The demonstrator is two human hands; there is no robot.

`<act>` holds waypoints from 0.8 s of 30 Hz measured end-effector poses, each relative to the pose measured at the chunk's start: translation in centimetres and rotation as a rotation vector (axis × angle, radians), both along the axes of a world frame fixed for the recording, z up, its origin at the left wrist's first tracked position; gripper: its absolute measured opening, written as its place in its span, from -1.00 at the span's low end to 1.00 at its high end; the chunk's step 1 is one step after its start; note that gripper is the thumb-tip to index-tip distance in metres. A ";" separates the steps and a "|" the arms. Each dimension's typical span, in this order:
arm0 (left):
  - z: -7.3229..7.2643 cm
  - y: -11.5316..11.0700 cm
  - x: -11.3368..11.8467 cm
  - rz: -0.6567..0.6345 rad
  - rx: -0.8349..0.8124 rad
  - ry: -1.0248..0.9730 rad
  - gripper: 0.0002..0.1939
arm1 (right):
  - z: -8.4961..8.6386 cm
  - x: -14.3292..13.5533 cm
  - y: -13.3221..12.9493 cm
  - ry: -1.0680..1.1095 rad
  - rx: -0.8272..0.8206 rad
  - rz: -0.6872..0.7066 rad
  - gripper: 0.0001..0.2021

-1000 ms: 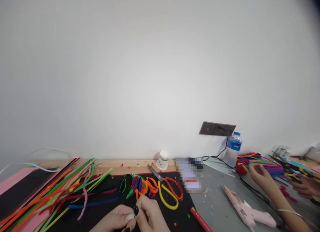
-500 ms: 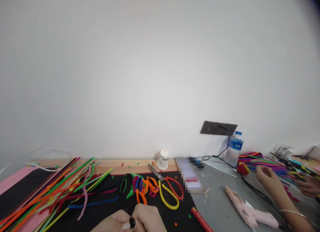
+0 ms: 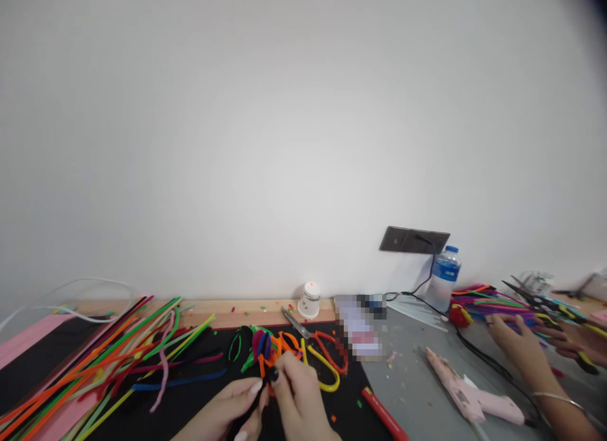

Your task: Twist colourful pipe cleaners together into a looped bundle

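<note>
Low in the middle, my left hand is closed in a pinch on a thin dark strip that looks like a black pipe cleaner. Beside it, my right hand has its thumb and fingers pressed together at the strip's upper end. Just beyond my fingertips lies a cluster of bent pipe cleaners in green, purple, blue and orange. Scissors with yellow and orange-red handles lie partly behind my right hand. Beneath everything is a black mat.
Long loose pipe cleaners spread on the left. A white paper cup stands by the wall. To the right are a red tube-like stick, a pink glue gun, a water bottle and a co-worker's hands beside scissors.
My hands have moved up and slightly apart, the right one toward the bent pipe cleaners; the dark strip now shows between them. The co-worker's hands and scissors have shifted.
</note>
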State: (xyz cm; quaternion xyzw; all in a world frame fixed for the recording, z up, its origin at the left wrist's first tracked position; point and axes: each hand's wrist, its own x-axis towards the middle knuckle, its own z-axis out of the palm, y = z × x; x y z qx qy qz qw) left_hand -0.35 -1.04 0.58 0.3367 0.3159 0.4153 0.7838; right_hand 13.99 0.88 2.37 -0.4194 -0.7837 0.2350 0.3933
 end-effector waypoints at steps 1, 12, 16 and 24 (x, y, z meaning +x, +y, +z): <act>-0.2 0.2 0.1 0.021 0.009 0.015 -0.65 | 0.1 0.3 0.4 0.017 -0.001 -0.067 -0.79; -2.5 2.1 -0.7 0.169 0.001 -0.014 -0.64 | -1.7 4.1 4.5 -0.639 -0.075 -0.632 -0.67; -2.3 2.2 -0.7 0.207 0.022 -0.005 -0.65 | -2.1 4.7 4.8 -0.741 -0.128 -0.661 -0.64; -3.0 2.4 -0.8 0.230 0.064 0.005 -0.65 | -2.5 5.1 5.2 -0.650 -0.190 -0.636 -0.71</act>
